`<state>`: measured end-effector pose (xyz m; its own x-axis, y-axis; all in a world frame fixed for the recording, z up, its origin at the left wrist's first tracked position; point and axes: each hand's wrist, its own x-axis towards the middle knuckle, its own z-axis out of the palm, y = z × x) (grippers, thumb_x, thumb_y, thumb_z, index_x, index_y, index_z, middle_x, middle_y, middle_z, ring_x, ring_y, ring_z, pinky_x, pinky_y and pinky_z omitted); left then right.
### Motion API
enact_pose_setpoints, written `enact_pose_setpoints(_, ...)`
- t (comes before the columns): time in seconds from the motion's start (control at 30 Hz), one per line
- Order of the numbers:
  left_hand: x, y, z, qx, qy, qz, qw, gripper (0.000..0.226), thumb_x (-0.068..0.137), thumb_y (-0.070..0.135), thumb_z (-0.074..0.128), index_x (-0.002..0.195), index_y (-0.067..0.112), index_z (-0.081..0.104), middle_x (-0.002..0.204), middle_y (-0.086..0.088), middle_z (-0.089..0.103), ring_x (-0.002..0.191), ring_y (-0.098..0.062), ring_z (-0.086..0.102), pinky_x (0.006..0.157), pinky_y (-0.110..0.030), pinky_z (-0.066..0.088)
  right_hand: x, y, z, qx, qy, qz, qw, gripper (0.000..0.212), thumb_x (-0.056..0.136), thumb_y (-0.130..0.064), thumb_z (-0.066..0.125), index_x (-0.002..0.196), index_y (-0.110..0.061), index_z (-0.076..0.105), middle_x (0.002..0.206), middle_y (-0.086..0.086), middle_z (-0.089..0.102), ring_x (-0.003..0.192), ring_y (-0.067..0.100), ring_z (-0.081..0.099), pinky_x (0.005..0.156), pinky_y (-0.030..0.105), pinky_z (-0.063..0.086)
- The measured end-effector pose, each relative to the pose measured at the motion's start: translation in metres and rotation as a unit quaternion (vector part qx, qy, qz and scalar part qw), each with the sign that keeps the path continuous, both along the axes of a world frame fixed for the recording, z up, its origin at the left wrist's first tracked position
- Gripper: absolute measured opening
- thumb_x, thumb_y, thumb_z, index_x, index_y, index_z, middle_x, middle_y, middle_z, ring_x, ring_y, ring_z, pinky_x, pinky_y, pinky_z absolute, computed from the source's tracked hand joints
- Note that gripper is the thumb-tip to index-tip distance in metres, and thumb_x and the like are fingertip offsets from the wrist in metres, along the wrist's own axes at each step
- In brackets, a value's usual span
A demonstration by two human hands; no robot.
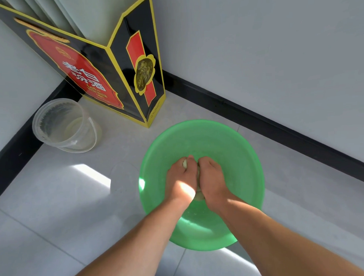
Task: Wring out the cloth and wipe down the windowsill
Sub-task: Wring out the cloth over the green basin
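left grip (181,178) and right grip (212,178) both curled tight round a wadded pale cloth (199,196) over a round glossy green basin (239,148)

Open floor tiles (45,215) lie left of the green basin (228,140) — farther back, a clear bucket (63,129) and a tall liquor carton (117,82) crowd the corner.

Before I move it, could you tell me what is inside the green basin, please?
The left hand and right hand grip a pale cloth there, covering most of it.
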<state>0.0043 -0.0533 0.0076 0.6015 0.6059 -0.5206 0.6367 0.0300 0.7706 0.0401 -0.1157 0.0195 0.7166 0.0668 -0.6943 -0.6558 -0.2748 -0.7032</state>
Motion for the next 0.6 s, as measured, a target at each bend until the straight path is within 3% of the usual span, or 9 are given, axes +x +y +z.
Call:
enact_pose_setpoints(0.07, 0.004, 0.003, 0.006, -0.039, -0.013, 0.021, 0.999, 0.037, 0.097, 0.036, 0.055, 0.07, 0.011, 0.056, 0.061, 0.004, 0.057, 0.059, -0.018, 0.051, 0.059, -0.032, 0.044, 0.003, -0.002, 0.005, 0.005, -0.043, 0.02, 0.999, 0.029, 0.1, -0.025, 0.053, 0.076, -0.011, 0.057, 0.069, 0.004, 0.059, 0.063, 0.016, 0.053, 0.062, 0.031, 0.047)
enact_pose_setpoints(0.17, 0.007, 0.011, 0.018, -0.085, -0.011, 0.004, 0.996, 0.032, 0.094, 0.04, 0.059, 0.076, 0.014, 0.053, 0.066, 0.004, 0.057, 0.059, -0.014, 0.053, 0.05, -0.02, 0.043, 0.007, -0.009, 0.018, 0.011, -0.062, 0.024, 0.998, 0.029, 0.1, -0.036, 0.057, 0.089, -0.01, 0.061, 0.076, 0.001, 0.065, 0.068, 0.015, 0.059, 0.069, 0.034, 0.053)
enact_pose_setpoints(0.27, 0.0, 0.016, 0.035, -0.088, -0.023, -0.033, 0.995, 0.026, 0.093, 0.038, 0.064, 0.079, 0.02, 0.051, 0.07, 0.005, 0.057, 0.063, -0.014, 0.054, 0.055, -0.02, 0.043, 0.008, -0.021, 0.038, 0.026, -0.02, 0.059, 0.998, 0.02, 0.1, -0.039, 0.056, 0.106, -0.021, 0.062, 0.09, -0.001, 0.068, 0.081, 0.017, 0.066, 0.072, 0.036, 0.06)
enact_pose_setpoints(0.33, -0.006, 0.018, 0.049, -0.102, -0.035, -0.022, 0.994, 0.018, 0.09, 0.036, 0.068, 0.088, 0.022, 0.057, 0.077, 0.006, 0.063, 0.071, -0.014, 0.059, 0.064, -0.025, 0.048, 0.006, -0.027, 0.052, 0.055, 0.039, 0.062, 0.996, 0.023, 0.099, -0.041, 0.057, 0.119, -0.029, 0.058, 0.107, 0.001, 0.066, 0.093, 0.024, 0.07, 0.071, 0.048, 0.063)
enact_pose_setpoints(0.4, -0.009, 0.022, 0.064, -0.116, -0.028, -0.009, 0.993, 0.029, 0.083, 0.041, 0.073, 0.104, 0.026, 0.06, 0.091, 0.005, 0.068, 0.082, -0.014, 0.066, 0.074, -0.028, 0.053, 0.004, -0.029, 0.064, 0.06, 0.062, 0.049, 0.995, 0.032, 0.097, -0.04, 0.06, 0.127, -0.029, 0.053, 0.117, 0.005, 0.063, 0.096, 0.027, 0.07, 0.064, 0.049, 0.062)
enact_pose_setpoints(0.47, -0.01, 0.025, 0.082, -0.11, -0.008, -0.019, 0.994, 0.054, 0.07, 0.051, 0.073, 0.117, 0.027, 0.059, 0.1, 0.003, 0.072, 0.092, -0.014, 0.069, 0.082, -0.033, 0.056, 0.003, -0.031, 0.073, 0.031, 0.038, 0.054, 0.997, 0.048, 0.094, -0.043, 0.065, 0.135, -0.026, 0.048, 0.124, 0.005, 0.062, 0.103, 0.025, 0.068, 0.076, 0.05, 0.062)
enact_pose_setpoints(0.53, -0.012, 0.031, 0.104, -0.099, -0.001, -0.038, 0.994, 0.049, 0.067, 0.05, 0.073, 0.106, 0.021, 0.067, 0.094, 0.003, 0.075, 0.088, -0.015, 0.071, 0.081, -0.037, 0.058, 0.005, -0.036, 0.09, 0.014, 0.013, 0.058, 0.998, 0.062, 0.083, -0.046, 0.073, 0.136, -0.021, 0.052, 0.121, 0.001, 0.068, 0.104, 0.021, 0.069, 0.091, 0.047, 0.058)
enact_pose_setpoints(0.6, -0.017, 0.037, 0.125, -0.098, 0.009, -0.034, 0.995, 0.043, 0.065, 0.049, 0.075, 0.091, 0.014, 0.07, 0.086, -0.001, 0.076, 0.08, -0.018, 0.071, 0.076, -0.041, 0.057, 0.006, -0.043, 0.111, 0.021, -0.009, 0.066, 0.998, 0.048, 0.077, -0.04, 0.075, 0.12, -0.019, 0.066, 0.105, -0.001, 0.076, 0.096, 0.02, 0.073, 0.092, 0.045, 0.058)
